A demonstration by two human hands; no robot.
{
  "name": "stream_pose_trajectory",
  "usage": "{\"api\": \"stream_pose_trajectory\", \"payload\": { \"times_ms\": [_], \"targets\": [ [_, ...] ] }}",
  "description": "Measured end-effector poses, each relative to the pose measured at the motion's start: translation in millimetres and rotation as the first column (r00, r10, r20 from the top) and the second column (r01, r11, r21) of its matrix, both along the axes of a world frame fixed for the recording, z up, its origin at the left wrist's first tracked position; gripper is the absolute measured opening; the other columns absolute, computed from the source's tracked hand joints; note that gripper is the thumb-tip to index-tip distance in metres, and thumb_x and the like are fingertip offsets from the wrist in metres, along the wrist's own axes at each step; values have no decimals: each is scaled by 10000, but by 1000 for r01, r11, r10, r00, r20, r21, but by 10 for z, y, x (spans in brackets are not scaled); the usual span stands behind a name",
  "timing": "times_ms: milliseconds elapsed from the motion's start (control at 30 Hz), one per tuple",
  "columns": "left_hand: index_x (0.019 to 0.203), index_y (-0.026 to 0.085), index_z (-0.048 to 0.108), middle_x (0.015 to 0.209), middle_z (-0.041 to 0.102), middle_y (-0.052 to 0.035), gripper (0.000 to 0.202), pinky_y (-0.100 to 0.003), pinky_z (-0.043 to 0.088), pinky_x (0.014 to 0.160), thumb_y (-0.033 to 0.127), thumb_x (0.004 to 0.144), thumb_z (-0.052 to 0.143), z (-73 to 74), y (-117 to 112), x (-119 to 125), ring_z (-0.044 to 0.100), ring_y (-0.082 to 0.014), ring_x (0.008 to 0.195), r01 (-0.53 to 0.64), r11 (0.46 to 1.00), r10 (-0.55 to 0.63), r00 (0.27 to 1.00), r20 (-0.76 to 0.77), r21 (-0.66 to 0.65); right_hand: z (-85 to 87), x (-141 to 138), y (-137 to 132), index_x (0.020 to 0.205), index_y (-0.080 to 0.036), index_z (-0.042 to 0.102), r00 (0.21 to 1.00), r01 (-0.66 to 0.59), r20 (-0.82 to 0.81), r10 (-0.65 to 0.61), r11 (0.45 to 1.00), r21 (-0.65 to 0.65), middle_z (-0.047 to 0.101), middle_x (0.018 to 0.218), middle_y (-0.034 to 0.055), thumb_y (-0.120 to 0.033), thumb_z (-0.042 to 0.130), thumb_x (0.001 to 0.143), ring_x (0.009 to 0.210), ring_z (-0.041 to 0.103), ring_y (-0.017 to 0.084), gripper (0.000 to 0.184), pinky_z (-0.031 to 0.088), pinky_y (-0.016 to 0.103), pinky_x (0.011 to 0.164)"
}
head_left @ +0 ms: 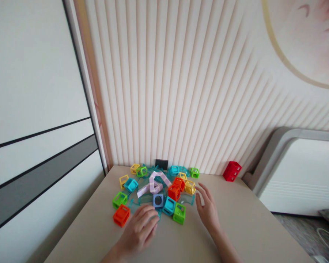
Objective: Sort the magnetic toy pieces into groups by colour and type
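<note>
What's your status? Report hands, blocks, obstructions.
Left hand near the round-holed block, grip unclear. Right hand open beside the rightmost yellow cube, contact unclear. Between hands: a light-blue cube, a green cube.

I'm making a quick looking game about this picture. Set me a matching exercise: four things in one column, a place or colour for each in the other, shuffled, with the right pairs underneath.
Things
1. zigzag strip
2. red block
3. black block
4. right hand

Places and colours
A. close beside a yellow cube
B. at the back edge of the table, left of the red block
C. pale lilac
D. by itself, to the right of the right hand

Right pairs
1-C, 2-D, 3-B, 4-A
</note>
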State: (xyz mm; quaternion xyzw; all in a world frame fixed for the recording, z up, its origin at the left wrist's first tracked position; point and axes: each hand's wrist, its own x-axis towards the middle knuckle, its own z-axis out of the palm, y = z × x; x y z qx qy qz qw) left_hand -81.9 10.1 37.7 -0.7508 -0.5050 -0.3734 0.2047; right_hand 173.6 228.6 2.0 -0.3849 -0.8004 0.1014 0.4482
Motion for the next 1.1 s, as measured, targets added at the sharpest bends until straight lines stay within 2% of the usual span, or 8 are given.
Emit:
{"api": "stream_pose_trajectory", "payload": {
  "times_ms": [100,167,333,467,567,667,900,1100],
  "targets": [
    [1135,159,668,1055,741,-95,280,-366,567,998,89,930,490,-34,73,233,686,-218,1063,96,994,-101,991,-87,-58,107,-301,-129,1220,-263,673,992,-116,58,116,993,10,598,1397,112,-283,491,978,1311,571,288,303,490,511,1079],
    [1185,158,657,1114,734,-102,291,-389,557,1024,116,935,513,-47,158,305,674,-230,1109,95,992,-107,984,-141,-88,142,-438,-128,1244,-252,676,981,-155,115,157,988,-27,592,1410,122,-250,519,951,1333,558,298,332,482,516,1089],
    [1314,181,613,1313,655,-133,366,-491,519,1078,241,955,571,-23,521,396,601,-299,1265,-70,981,41,987,-156,-183,187,-608,-74,1289,-239,688,952,-142,247,179,977,-161,578,1439,149,-165,600,858,1370,531,334,446,447,535,1118],
    [1342,184,605,1332,644,-144,403,-527,503,1085,290,953,605,-123,730,510,602,-324,1266,-178,960,157,981,-113,-215,140,-629,-91,1313,-263,678,951,-129,262,164,981,-148,545,1486,136,-131,628,826,1419,478,346,507,413,557,1143],
    [1375,199,583,1349,645,-139,436,-546,490,1088,319,958,608,-256,741,572,602,-325,1269,-178,961,156,981,-119,-214,52,-602,-102,1301,-269,682,962,-112,236,139,986,-122,518,1517,125,-127,635,822,1427,466,346,502,414,552,1147],
    [1408,215,558,1380,631,-133,470,-551,465,1115,327,955,614,-331,700,590,560,-327,1330,-146,963,120,985,-123,-228,-2,-566,-110,1275,-280,693,971,-102,205,124,988,-118,553,1476,123,-138,648,818,1388,509,348,481,439,559,1126],
    [1342,230,608,1430,584,-143,405,-570,446,1139,283,941,636,-334,670,583,515,-329,1382,-126,950,108,991,-77,-287,41,-509,-177,1196,-304,705,991,-122,51,127,987,-101,626,1288,85,-204,620,876,1196,639,280,346,548,459,1014],
    [1375,244,585,1530,484,-167,459,-577,441,1144,235,919,638,-367,654,561,459,-346,1434,-127,947,111,991,-69,-295,40,-484,-198,1124,-282,688,994,-110,-15,109,989,-96,619,1229,72,-273,582,930,1157,650,255,222,558,426,1001]
  ]
}}
